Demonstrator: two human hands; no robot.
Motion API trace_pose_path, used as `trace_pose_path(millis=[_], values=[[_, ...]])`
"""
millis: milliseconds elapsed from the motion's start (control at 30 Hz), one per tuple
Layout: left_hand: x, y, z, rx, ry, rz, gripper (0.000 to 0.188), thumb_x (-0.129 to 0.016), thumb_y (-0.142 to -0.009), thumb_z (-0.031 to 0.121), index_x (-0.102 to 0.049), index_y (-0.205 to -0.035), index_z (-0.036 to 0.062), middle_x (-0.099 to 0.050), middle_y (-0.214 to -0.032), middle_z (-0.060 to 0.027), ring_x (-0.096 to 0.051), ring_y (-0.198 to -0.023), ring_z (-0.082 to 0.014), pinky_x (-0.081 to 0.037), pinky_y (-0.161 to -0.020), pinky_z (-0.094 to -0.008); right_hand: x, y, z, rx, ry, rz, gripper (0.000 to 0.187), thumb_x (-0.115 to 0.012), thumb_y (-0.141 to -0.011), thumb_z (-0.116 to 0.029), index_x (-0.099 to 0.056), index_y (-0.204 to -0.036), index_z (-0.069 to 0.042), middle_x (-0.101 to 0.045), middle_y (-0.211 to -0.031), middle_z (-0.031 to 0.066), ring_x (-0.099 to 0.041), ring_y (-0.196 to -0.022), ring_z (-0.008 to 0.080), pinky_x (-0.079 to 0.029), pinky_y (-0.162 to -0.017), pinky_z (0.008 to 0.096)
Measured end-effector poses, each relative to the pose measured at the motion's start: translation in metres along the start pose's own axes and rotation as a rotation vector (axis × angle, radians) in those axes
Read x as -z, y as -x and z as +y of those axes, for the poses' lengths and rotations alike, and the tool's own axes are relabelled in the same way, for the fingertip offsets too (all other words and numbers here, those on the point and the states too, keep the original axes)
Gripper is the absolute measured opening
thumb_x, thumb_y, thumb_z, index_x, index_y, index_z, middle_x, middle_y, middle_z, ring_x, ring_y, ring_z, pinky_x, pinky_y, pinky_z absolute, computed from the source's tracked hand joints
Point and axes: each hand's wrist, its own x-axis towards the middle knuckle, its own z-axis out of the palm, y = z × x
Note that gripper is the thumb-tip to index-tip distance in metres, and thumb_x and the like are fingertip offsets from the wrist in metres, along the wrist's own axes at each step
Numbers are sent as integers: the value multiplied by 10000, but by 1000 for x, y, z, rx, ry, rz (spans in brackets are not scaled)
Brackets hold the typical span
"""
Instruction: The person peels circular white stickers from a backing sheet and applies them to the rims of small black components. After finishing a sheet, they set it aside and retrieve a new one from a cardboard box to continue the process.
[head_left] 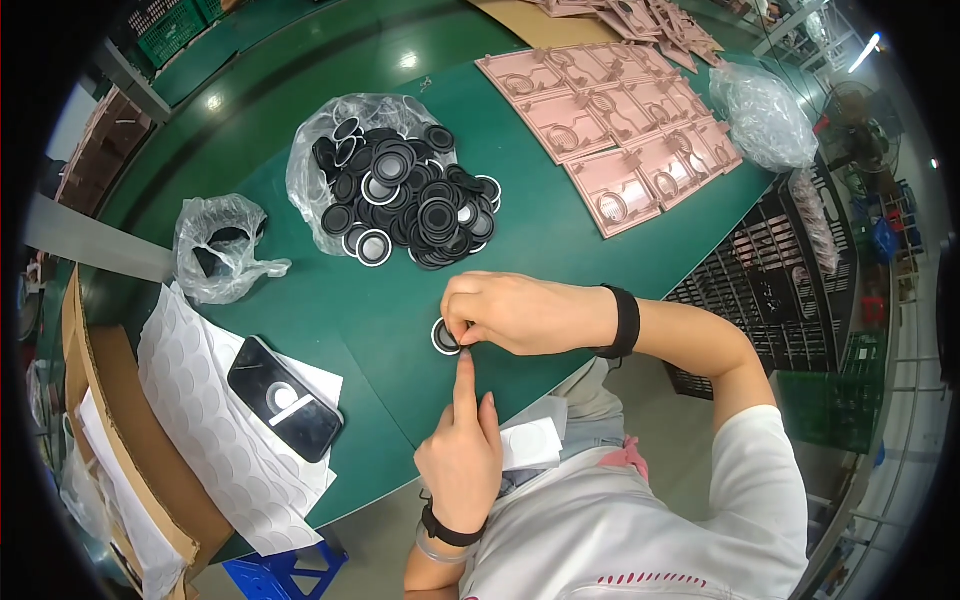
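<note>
A small black disc with a white rim lies on the green table in front of me, its right part covered by fingers. My right hand reaches in from the right, with thumb and fingertips pinched together on the disc's right side. Just below, my left hand has its index finger stretched out to the disc's lower edge, thumb apart, other fingers curled. Beyond both hands, a heap of similar black discs spills from a clear plastic bag.
Pink moulded panels cover the far right, beside a bundled clear bag. At left are a crumpled clear bag, sheets of round stickers, a phone and a cardboard box. Black crates stand right of the table.
</note>
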Motion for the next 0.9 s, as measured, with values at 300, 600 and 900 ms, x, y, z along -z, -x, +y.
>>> trace_pose_path(millis=[300,600,900], values=[[1,-1,3,65,8,-34,529,-646,-879,104,-509,-1390,80,-599,-620,-105,-579,-486,-291,-458,-478,-389,2,-1,0,-42,-6,-19,117,-643,-882,-47,-534,-915,-20,-570,-982,103,-574,-923,301,-472,-796,396],[-2,1,-4,29,56,29,484,-663,-888,146,-536,-1353,93,-581,-597,-63,-546,-429,-233,-432,-411,-343,37,-18,-16,-185,-39,464,107,-673,-865,-60,-606,-932,-10,-626,-897,92,-620,-805,288,-513,-742,372],[3,5,-6,60,135,129,290,-656,-899,96,-619,-1186,78,-581,-558,-62,-535,-410,-227,-420,-412,-338,51,-15,-17,39,269,504,128,-704,-856,-104,-657,-944,-22,-671,-936,94,-656,-868,266,-521,-760,349]])
